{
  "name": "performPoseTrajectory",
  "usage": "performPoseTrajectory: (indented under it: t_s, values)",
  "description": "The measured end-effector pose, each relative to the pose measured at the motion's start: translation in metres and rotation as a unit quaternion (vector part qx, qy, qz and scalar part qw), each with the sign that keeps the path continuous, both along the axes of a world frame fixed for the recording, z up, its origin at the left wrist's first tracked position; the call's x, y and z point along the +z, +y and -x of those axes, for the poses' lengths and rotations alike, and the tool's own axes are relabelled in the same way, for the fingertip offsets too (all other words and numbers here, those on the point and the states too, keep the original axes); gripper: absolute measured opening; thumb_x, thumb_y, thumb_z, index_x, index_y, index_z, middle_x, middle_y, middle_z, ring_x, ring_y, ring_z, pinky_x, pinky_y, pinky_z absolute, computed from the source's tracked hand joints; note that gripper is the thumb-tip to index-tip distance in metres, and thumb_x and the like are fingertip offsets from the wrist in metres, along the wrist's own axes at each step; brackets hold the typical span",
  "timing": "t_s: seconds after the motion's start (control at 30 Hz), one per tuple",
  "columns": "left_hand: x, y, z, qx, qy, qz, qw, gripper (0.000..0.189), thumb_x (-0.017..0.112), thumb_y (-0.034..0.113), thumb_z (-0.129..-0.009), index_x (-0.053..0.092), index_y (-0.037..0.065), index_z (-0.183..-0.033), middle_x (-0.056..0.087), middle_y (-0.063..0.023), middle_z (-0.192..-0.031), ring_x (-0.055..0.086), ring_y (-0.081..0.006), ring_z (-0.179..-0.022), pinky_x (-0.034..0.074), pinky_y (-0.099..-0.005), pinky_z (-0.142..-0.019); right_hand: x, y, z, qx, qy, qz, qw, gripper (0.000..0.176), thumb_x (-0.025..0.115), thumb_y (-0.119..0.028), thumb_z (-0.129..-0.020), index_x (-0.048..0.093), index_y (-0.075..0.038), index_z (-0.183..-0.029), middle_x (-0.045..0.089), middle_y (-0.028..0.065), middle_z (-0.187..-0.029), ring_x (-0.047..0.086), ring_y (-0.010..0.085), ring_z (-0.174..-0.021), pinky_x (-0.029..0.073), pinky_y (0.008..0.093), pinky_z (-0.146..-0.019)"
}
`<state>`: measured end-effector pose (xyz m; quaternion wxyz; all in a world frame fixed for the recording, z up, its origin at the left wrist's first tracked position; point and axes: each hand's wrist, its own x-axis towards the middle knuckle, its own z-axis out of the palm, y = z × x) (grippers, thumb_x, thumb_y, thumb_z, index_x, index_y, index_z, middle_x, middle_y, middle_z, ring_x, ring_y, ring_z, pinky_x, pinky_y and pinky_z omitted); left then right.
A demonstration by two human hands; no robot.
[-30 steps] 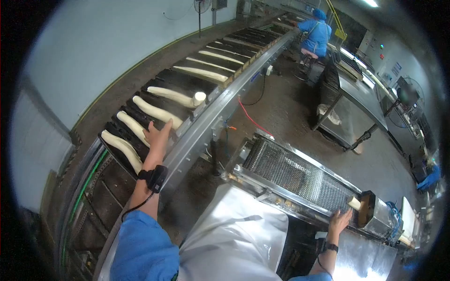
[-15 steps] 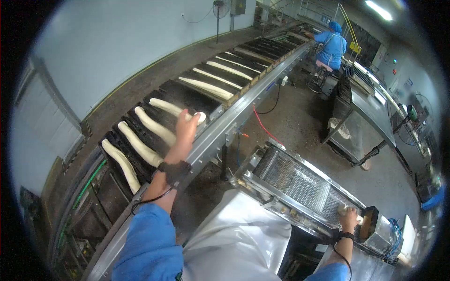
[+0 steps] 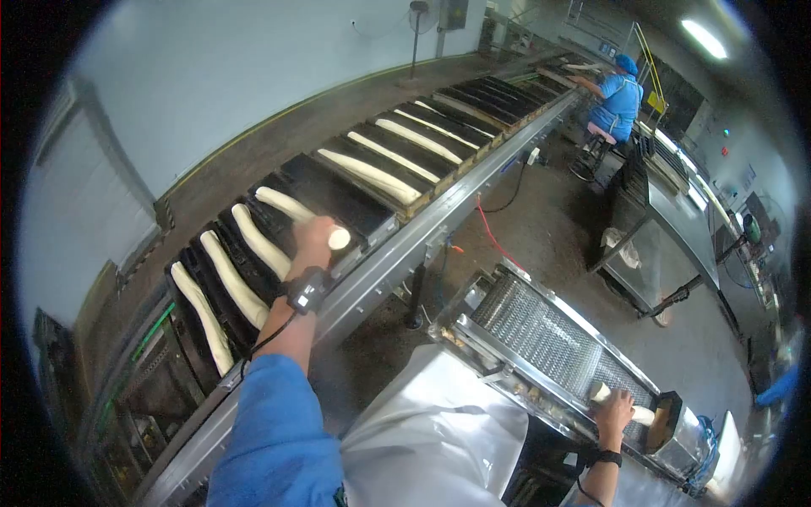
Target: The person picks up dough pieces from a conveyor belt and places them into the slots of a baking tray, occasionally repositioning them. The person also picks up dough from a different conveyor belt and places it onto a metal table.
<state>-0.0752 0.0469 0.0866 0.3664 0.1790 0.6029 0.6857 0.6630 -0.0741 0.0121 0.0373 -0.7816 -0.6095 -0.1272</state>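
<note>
My left hand [image 3: 314, 241] is closed over the near part of a long dough roll [image 3: 281, 204], whose pale cut end sticks out beside my fingers. That roll lies in a black baking tray [image 3: 329, 194] on the left-hand line. Several more dough strips [image 3: 228, 279] lie side by side in the grooves nearer to me. On the right, my right hand [image 3: 615, 412] grips another dough roll [image 3: 643, 415] from above, at the lower end of a metal mesh conveyor [image 3: 541, 329]. Its ends show on both sides of my hand.
Farther along the steel-railed line [image 3: 473, 173] are trays with more dough strips. A co-worker in blue [image 3: 619, 106] sits on a stool at its far end. A steel table [image 3: 676, 224] stands to the right, and a metal box [image 3: 678, 439] sits at the mesh conveyor's end.
My left hand has shifted slightly left and lower along the dough, its fingers now wrapped round it. My right hand has moved left with its roll, more of which shows. The view has turned slightly.
</note>
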Motion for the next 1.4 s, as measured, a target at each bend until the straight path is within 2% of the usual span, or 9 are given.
performPoseTrajectory:
  t_s: [0.2,0.3,0.5,0.67,0.8,0.93,1.2,1.3,1.4]
  values:
    - [-0.079,-0.03,0.057,-0.122,0.216,-0.037,0.968,0.081,0.067,0.016,-0.077,0.024,-0.004,-0.143,0.047,-0.0219,-0.131,0.049,-0.032,-0.116,0.044,-0.0439,-0.094,0.037,0.002,0.048,-0.035,0.007,0.065,0.997,0.044,0.074,-0.017,-0.069,0.062,-0.003,-0.11,0.061,0.0213,-0.12,0.057,0.0404,-0.111,0.046,0.0479,-0.092]
    - [0.02,-0.061,-0.016,0.038,-0.008,0.088,0.995,0.086,0.072,0.015,-0.077,0.024,-0.004,-0.146,0.041,-0.0242,-0.14,0.038,-0.0349,-0.13,0.036,-0.0433,-0.104,0.09,0.024,0.09,0.093,0.247,-0.014,0.964,0.033,0.072,-0.016,-0.072,0.061,0.003,-0.097,0.069,0.0205,-0.088,0.067,0.0378,-0.084,0.051,0.0466,-0.076]
    - [0.004,-0.068,-0.001,0.105,0.309,0.071,0.942,0.083,0.068,0.024,-0.086,0.021,-0.003,-0.15,0.035,-0.024,-0.148,0.035,-0.0336,-0.137,0.028,-0.0383,-0.112,0.212,0.04,0.179,0.197,0.631,-0.145,0.737,0.069,0.076,-0.038,-0.081,0.043,-0.003,-0.13,0.051,0.0116,-0.119,0.056,0.0215,-0.105,0.048,0.0367,-0.09]
    - [0.025,-0.077,-0.011,0.093,0.02,-0.111,0.989,0.077,0.038,0.055,-0.1,0.017,0.003,-0.152,0.024,-0.0192,-0.155,0.025,-0.0286,-0.143,0.022,-0.0396,-0.115,0.286,0.025,0.315,0.414,0.74,0.021,0.53,0.116,0.08,-0.06,-0.067,0.023,0.001,-0.148,0.045,0.0219,-0.14,0.051,0.0334,-0.125,0.051,0.0479,-0.099]
    - [0.041,-0.084,-0.021,0.142,-0.036,-0.097,0.984,0.076,0.032,0.057,-0.1,0.016,0.005,-0.153,0.021,-0.0156,-0.157,0.023,-0.0272,-0.143,0.019,-0.0394,-0.116,0.284,0.026,0.358,0.423,0.823,0.207,0.317,0.133,0.095,-0.028,-0.056,0.009,-0.002,-0.153,0.036,0.0275,-0.148,0.04,0.0376,-0.136,0.04,0.0531,-0.106]
    - [0.013,-0.082,0.001,0.18,0.018,-0.117,0.977,0.071,0.038,0.052,-0.101,0.021,0.005,-0.151,0.028,-0.0146,-0.152,0.029,-0.0265,-0.139,0.022,-0.0393,-0.115,0.256,0.04,0.347,0.451,0.792,0.184,0.368,0.124,0.092,-0.027,-0.062,0.012,-0.004,-0.154,0.034,0.0262,-0.15,0.035,0.0361,-0.139,0.038,0.0495,-0.108]
    - [0.03,-0.115,-0.007,0.098,0.061,0.047,0.992,0.082,0.057,0.037,-0.096,0.009,0.006,-0.154,0.02,-0.02,-0.156,0.029,-0.0319,-0.14,0.035,-0.0439,-0.108,0.094,0.07,0.218,0.191,0.605,0.075,0.769,0.065,0.067,-0.002,-0.085,0.039,-0.002,-0.144,0.04,0.0187,-0.148,0.044,0.0327,-0.133,0.043,0.0438,-0.106]
    - [-0.008,-0.145,0.031,0.096,-0.111,-0.007,0.989,0.042,0.067,0.014,-0.084,0.055,-0.002,-0.121,0.057,-0.0184,-0.118,0.056,-0.028,-0.109,0.048,-0.039,-0.091,0.046,0.054,0.166,0.121,0.659,0.029,0.742,0.059,0.066,-0.002,-0.087,0.042,0.001,-0.14,0.046,0.0186,-0.143,0.051,0.0321,-0.125,0.046,0.0427,-0.105]
    - [-0.004,-0.152,0.05,0.066,-0.107,-0.023,0.992,0.033,0.063,0.01,-0.082,0.057,-0.009,-0.108,0.059,-0.0129,-0.102,0.059,-0.0234,-0.095,0.051,-0.0349,-0.079,0.052,0.071,0.11,0.077,0.672,0.029,0.736,0.053,0.063,-0.001,-0.088,0.045,0.002,-0.138,0.05,0.0196,-0.138,0.055,0.0302,-0.119,0.048,0.0414,-0.102]
